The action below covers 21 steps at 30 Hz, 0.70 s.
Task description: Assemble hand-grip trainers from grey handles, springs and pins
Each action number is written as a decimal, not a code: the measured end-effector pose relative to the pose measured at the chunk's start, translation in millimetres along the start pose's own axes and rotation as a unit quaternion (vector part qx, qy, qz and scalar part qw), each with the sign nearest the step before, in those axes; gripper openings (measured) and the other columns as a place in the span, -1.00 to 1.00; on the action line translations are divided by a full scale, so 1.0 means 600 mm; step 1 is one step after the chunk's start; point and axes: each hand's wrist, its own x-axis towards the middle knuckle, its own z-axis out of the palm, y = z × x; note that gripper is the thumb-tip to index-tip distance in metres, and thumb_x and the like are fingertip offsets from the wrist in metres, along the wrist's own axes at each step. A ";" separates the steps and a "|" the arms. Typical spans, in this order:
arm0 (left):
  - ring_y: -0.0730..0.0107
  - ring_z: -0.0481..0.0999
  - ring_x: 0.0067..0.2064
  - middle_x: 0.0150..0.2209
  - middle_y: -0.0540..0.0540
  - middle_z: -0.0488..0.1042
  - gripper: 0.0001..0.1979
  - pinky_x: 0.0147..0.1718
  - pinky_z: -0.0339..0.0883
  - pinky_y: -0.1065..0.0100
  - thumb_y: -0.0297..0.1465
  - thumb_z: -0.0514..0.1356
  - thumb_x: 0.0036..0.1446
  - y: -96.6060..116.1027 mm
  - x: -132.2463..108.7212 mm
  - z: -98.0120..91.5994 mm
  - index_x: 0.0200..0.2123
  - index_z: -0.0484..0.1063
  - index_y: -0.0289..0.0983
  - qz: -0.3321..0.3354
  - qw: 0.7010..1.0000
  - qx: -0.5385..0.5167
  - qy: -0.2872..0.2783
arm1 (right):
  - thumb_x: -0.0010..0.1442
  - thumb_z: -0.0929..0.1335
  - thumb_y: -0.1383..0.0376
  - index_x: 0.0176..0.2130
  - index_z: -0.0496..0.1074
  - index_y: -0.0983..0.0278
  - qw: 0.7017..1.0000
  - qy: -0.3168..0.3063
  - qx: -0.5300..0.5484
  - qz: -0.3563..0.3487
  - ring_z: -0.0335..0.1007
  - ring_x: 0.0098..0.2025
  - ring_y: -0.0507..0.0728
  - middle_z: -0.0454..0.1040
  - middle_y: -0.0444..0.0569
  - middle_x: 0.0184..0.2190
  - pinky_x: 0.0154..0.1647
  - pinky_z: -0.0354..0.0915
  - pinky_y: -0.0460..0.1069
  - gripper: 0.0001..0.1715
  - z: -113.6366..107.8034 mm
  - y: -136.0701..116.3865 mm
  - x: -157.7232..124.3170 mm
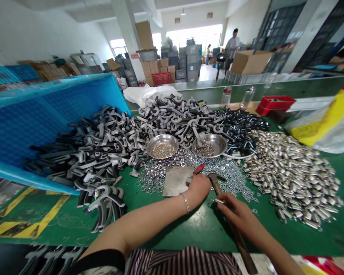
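My left hand is closed beside a flat metal plate, and a small grey piece pokes out of its fingers. Just beyond the knuckles lies a red-ended object. My right hand pinches a coil spring between thumb and fingers. Under that hand runs the handle of a hammer, its head pointing away from me. Loose metal rings and nuts surround the plate. Two steel bowls, one left and one right, hold small metal parts.
Grey-and-black handles are heaped at the back and spill from a blue crate. Springs pile up at right, beside black parts with bolts. A red bin and glass bottles stand behind. Another person is far off.
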 end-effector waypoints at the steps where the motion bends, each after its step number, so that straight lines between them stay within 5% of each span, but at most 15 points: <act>1: 0.00 0.57 -0.13 -0.21 -0.44 0.52 -0.75 -0.24 0.40 0.19 -0.59 0.04 0.26 0.001 -0.002 0.002 -0.14 0.51 -0.52 0.000 1.000 0.000 0.001 | 0.25 0.37 0.06 -0.12 0.44 0.15 0.999 0.009 0.032 0.007 0.42 -0.27 0.18 0.52 -0.08 -0.30 -0.20 0.28 0.06 -0.73 -0.001 -0.004 0.000; 10: 0.05 0.51 -0.12 -0.19 -0.30 0.48 -0.81 -0.21 0.36 0.18 -0.51 0.08 0.26 -0.002 -0.070 0.016 -0.20 0.51 -0.37 0.070 0.997 -0.029 0.021 | 0.13 0.47 0.02 -0.12 0.45 0.18 0.924 0.068 0.367 0.087 0.34 -0.43 0.05 0.48 -0.10 -0.37 -0.34 0.31 -0.02 -0.60 0.068 0.001 -0.033; 13: 0.18 0.49 -0.17 -0.24 -0.18 0.49 -0.87 -0.21 0.33 0.26 -0.53 0.12 0.20 -0.019 -0.105 0.018 -0.24 0.47 -0.30 0.022 0.977 -0.198 0.070 | 0.13 0.47 0.04 -0.13 0.46 0.20 0.910 0.079 0.394 0.097 0.30 -0.45 0.03 0.41 -0.13 -0.40 -0.38 0.31 -0.04 -0.61 0.069 -0.003 -0.032; 15: 0.31 0.47 -0.29 -0.33 -0.09 0.49 -0.92 -0.29 0.30 0.35 -0.50 0.17 0.13 -0.029 -0.133 0.021 -0.27 0.44 -0.29 -0.059 0.901 -0.420 0.088 | 0.15 0.46 0.04 -0.20 0.45 0.20 0.912 0.071 0.393 0.098 0.26 -0.49 0.01 0.33 -0.18 -0.48 -0.42 0.27 -0.06 -0.66 0.070 -0.011 -0.027; 19: 0.50 0.34 -0.48 -0.39 -0.06 0.51 -0.82 -0.44 0.20 0.45 -0.32 0.27 0.10 -0.029 -0.194 0.027 -0.30 0.42 -0.32 -0.177 0.617 -0.761 0.090 | 0.15 0.46 0.01 -0.29 0.42 0.20 0.935 0.009 0.343 0.085 0.26 -0.53 0.01 0.29 -0.23 -0.56 -0.45 0.20 -0.06 -0.66 0.093 -0.031 -0.004; 21: 0.55 0.31 -0.50 -0.43 -0.03 0.48 -0.74 -0.44 0.18 0.47 -0.25 0.32 0.06 -0.021 -0.218 0.031 -0.35 0.41 -0.33 -0.204 0.523 -0.820 0.114 | 0.15 0.45 0.00 -0.28 0.43 0.21 0.942 -0.031 0.324 0.078 0.30 -0.52 0.02 0.34 -0.21 -0.53 -0.44 0.19 -0.06 -0.64 0.111 -0.040 0.010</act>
